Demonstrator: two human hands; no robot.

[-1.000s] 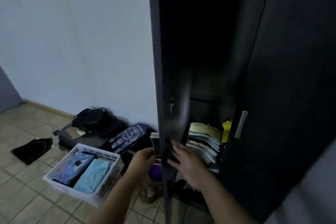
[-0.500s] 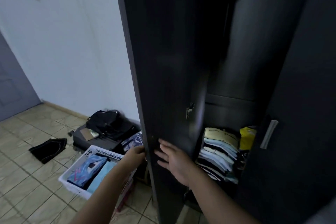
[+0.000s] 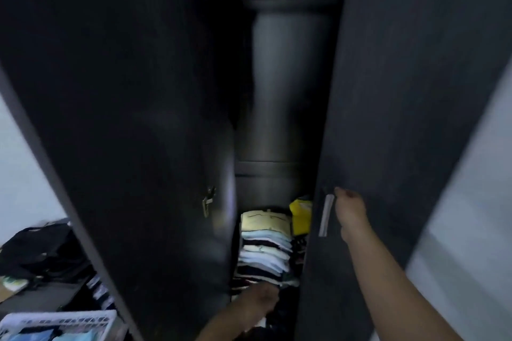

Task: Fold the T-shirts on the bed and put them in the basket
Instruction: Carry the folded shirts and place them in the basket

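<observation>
The view has swung in close since half a second ago, and the white plastic lattice basket [image 3: 63, 322] now sits at the bottom left corner, folded blue T-shirts [image 3: 44, 336] lying flat inside, long sides running away from the viewer. The dark left wardrobe door [image 3: 124, 119] fills the middle. The left hand [image 3: 257, 304] has dropped low into the gap, blurred, grip unclear. The right hand [image 3: 350, 213] has moved to the silver handle [image 3: 325, 214], fingers hidden behind it. Only a narrow opening shows the stacked clothes [image 3: 266, 246].
</observation>
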